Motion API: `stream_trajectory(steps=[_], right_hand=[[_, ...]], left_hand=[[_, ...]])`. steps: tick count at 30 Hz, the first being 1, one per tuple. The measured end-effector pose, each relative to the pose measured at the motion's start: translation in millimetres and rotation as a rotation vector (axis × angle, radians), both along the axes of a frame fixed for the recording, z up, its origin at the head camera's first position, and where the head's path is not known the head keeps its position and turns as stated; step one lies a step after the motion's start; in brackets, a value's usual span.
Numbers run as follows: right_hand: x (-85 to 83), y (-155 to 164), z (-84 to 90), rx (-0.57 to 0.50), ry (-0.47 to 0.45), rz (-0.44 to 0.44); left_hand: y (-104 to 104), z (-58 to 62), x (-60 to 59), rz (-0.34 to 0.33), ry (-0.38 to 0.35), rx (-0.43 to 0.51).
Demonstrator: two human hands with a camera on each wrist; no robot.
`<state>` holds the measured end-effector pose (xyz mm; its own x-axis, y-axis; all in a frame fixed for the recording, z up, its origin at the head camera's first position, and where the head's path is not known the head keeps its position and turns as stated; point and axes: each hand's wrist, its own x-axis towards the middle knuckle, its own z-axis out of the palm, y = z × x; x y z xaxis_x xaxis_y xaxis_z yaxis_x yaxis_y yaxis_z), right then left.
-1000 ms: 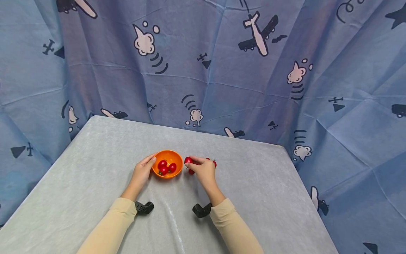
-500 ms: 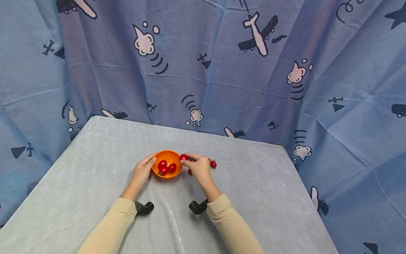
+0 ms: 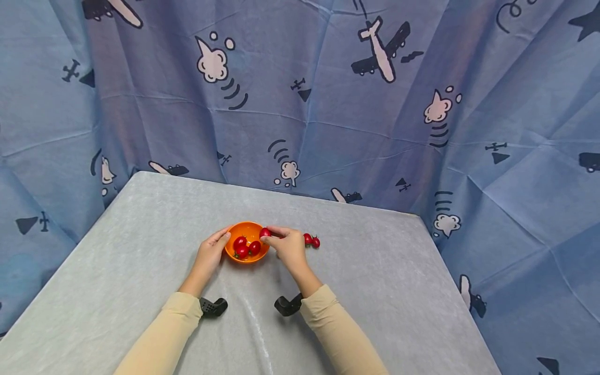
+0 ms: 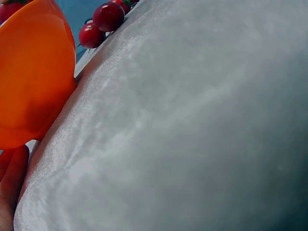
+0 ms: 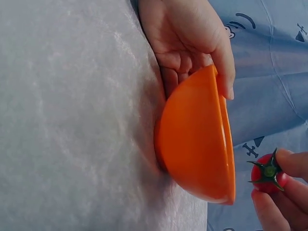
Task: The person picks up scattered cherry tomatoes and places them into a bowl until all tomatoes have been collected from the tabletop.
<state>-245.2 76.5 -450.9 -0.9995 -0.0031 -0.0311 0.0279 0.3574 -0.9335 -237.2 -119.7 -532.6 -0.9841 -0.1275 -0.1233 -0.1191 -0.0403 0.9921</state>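
Over the smooth round bowl (image 3: 247,241), fingers (image 5: 288,163) pinch a glossy tomato (image 3: 265,232).

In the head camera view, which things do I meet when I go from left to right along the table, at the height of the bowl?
Left hand → orange bowl holding three tomatoes → tomato pinched over the bowl's right rim → right hand → two tomatoes lying on the grey table.

The left wrist view cuts off most of the orange bowl (image 4: 29,82) and the left hand (image 4: 10,185)
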Motion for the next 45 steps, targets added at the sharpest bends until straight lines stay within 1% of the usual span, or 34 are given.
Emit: stream_trajectory(steps=[8, 12, 18, 27, 32, 37, 45], right_hand=[[0.7, -6.7, -3.2, 0.026, 0.040, 0.013], [1.2, -11.2, -4.6, 0.035, 0.035, 0.020], [1.2, -18.7, -6.9, 0.062, 0.030, 0.033], [0.8, -25.0, -10.7, 0.072, 0.046, 0.044], [0.0, -27.9, -11.4, 0.065, 0.036, 0.044], [-1.0, -30.9, -13.5, 0.104, 0.011, 0.032], [-3.0, -36.8, -18.8, 0.122, 0.025, 0.042]], left_hand=[[-0.5, -0.4, -0.1, 0.006, -0.008, -0.016], [0.1, -0.6, 0.4, 0.009, 0.005, -0.014], [1.1, -1.5, 0.8, 0.018, 0.034, -0.045], [-2.0, -3.3, -1.1, -0.010, 0.007, -0.006], [-2.7, -1.7, -0.8, -0.015, 0.000, -0.014], [-2.2, -1.2, -1.0, -0.015, 0.003, -0.024], [-2.2, -2.8, -1.3, -0.018, 0.004, -0.025]])
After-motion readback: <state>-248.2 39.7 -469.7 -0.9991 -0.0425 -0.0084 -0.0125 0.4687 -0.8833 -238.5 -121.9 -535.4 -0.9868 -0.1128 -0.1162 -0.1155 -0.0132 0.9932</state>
